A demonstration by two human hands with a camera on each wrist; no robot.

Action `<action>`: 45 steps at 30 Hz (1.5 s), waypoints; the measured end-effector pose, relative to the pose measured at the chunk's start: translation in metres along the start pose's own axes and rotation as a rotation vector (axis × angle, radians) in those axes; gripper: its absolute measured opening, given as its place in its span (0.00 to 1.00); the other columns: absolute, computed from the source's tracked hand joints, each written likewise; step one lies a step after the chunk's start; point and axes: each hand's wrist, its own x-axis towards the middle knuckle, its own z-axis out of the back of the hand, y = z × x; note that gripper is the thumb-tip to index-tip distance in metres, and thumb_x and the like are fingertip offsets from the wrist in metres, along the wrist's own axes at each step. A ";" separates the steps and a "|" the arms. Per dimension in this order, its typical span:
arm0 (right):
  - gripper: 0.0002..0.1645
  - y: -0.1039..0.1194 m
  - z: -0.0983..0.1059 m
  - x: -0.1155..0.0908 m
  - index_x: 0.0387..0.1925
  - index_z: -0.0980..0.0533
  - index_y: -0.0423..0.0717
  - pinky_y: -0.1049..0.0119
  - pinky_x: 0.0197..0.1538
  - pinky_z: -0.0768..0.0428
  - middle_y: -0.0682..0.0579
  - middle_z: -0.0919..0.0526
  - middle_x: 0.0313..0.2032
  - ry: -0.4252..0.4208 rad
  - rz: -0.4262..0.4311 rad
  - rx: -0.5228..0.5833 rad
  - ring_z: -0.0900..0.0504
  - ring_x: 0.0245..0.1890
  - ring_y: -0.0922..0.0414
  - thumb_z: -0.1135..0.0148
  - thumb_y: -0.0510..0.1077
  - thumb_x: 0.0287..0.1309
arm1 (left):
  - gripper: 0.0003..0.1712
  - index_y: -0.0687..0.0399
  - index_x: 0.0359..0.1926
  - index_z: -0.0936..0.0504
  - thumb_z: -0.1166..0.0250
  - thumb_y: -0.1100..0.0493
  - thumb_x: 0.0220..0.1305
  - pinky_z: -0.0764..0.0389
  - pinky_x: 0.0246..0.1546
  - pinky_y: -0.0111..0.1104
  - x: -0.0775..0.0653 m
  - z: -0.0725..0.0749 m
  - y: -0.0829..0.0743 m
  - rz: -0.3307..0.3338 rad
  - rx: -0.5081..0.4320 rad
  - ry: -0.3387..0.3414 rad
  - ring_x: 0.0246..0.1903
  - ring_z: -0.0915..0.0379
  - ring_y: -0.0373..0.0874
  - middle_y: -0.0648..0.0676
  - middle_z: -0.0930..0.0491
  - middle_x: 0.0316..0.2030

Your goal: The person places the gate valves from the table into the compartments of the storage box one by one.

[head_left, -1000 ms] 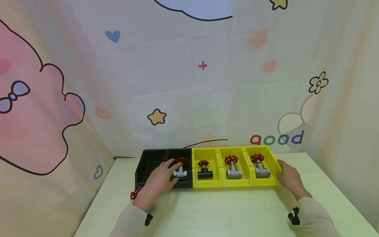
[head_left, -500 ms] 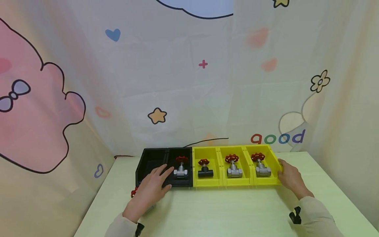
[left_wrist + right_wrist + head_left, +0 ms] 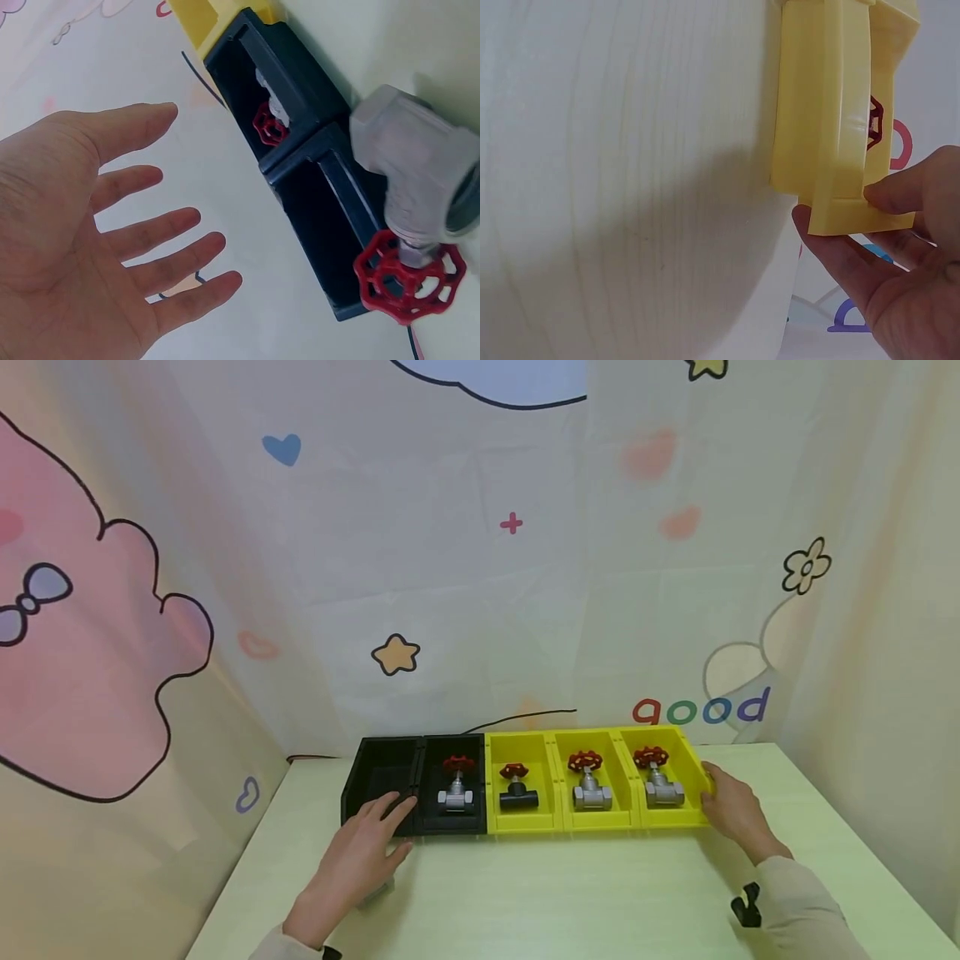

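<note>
My left hand (image 3: 352, 860) hovers with fingers spread at the front of the left black bin (image 3: 384, 777). Beneath it, mostly hidden in the head view, a large grey valve (image 3: 412, 161) with a red handwheel lies on the table, well shown in the left wrist view. My right hand (image 3: 738, 810) pinches the outer side wall of the rightmost yellow bin (image 3: 847, 135), thumb inside and fingers outside. That bin holds a silver valve (image 3: 663, 789) with a red handwheel.
Joined in the same row, the right black bin (image 3: 427, 827) holds a silver valve (image 3: 455, 797). The left yellow bin (image 3: 523, 747) has a black-bodied valve (image 3: 519, 797); the middle one has another silver valve (image 3: 592, 795). A printed curtain (image 3: 450, 568) hangs behind the table (image 3: 555, 893).
My left hand has drawn back leftward and toward me from over the right black bin, leaving its silver valve uncovered. The right hand keeps its hold on the yellow bin.
</note>
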 end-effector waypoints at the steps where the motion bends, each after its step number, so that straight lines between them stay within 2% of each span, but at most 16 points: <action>1: 0.37 0.000 0.000 0.000 0.71 0.48 0.26 0.33 0.59 0.30 0.22 0.36 0.63 -0.001 0.000 -0.001 0.28 0.53 0.30 0.50 0.37 0.66 | 0.38 0.44 0.68 0.29 0.28 0.48 0.57 0.22 0.53 0.52 -0.001 0.000 0.001 0.000 0.005 -0.002 0.61 0.28 0.58 0.59 0.28 0.65; 6: 0.37 0.001 0.001 0.000 0.71 0.48 0.26 0.32 0.60 0.31 0.21 0.37 0.63 -0.012 0.006 -0.004 0.30 0.55 0.29 0.49 0.37 0.65 | 0.37 0.46 0.67 0.27 0.27 0.50 0.57 0.21 0.50 0.50 -0.007 -0.003 0.007 0.012 0.018 -0.002 0.57 0.26 0.57 0.59 0.26 0.62; 12: 0.37 0.001 0.000 0.001 0.71 0.48 0.26 0.33 0.60 0.31 0.22 0.37 0.63 -0.005 0.002 0.005 0.29 0.54 0.30 0.49 0.37 0.65 | 0.36 0.46 0.66 0.26 0.27 0.50 0.56 0.20 0.44 0.49 -0.017 -0.009 0.013 0.051 0.024 0.030 0.54 0.25 0.57 0.58 0.26 0.60; 18: 0.37 -0.001 -0.001 0.000 0.71 0.48 0.26 0.32 0.60 0.31 0.21 0.37 0.63 -0.004 0.005 -0.002 0.30 0.55 0.29 0.50 0.37 0.65 | 0.35 0.48 0.64 0.25 0.26 0.50 0.55 0.19 0.39 0.47 -0.025 -0.016 0.019 0.083 -0.001 0.048 0.52 0.25 0.56 0.58 0.24 0.57; 26: 0.37 0.001 0.000 -0.001 0.71 0.48 0.25 0.32 0.59 0.31 0.21 0.37 0.63 -0.006 0.006 -0.003 0.29 0.55 0.29 0.50 0.36 0.66 | 0.36 0.49 0.63 0.23 0.24 0.51 0.51 0.21 0.27 0.46 -0.032 -0.026 0.030 0.173 -0.018 0.131 0.51 0.24 0.55 0.57 0.24 0.55; 32: 0.37 0.002 0.001 0.000 0.71 0.48 0.26 0.32 0.60 0.32 0.21 0.38 0.63 -0.001 0.006 -0.003 0.30 0.56 0.28 0.49 0.36 0.65 | 0.35 0.50 0.61 0.22 0.24 0.49 0.50 0.20 0.29 0.51 -0.034 -0.035 0.037 0.225 -0.009 0.172 0.46 0.22 0.55 0.58 0.23 0.52; 40: 0.37 -0.002 -0.002 0.002 0.71 0.48 0.25 0.31 0.60 0.33 0.21 0.37 0.63 -0.018 0.035 -0.016 0.32 0.58 0.27 0.49 0.36 0.65 | 0.35 0.51 0.61 0.23 0.24 0.52 0.52 0.20 0.29 0.50 -0.033 -0.041 0.038 0.226 -0.056 0.256 0.41 0.22 0.50 0.57 0.23 0.52; 45: 0.37 -0.002 -0.003 0.002 0.71 0.48 0.25 0.31 0.61 0.34 0.22 0.37 0.63 -0.022 0.043 -0.021 0.32 0.58 0.27 0.49 0.35 0.65 | 0.34 0.51 0.61 0.23 0.25 0.54 0.52 0.19 0.34 0.52 -0.031 -0.045 0.039 0.243 -0.073 0.310 0.42 0.21 0.51 0.58 0.24 0.54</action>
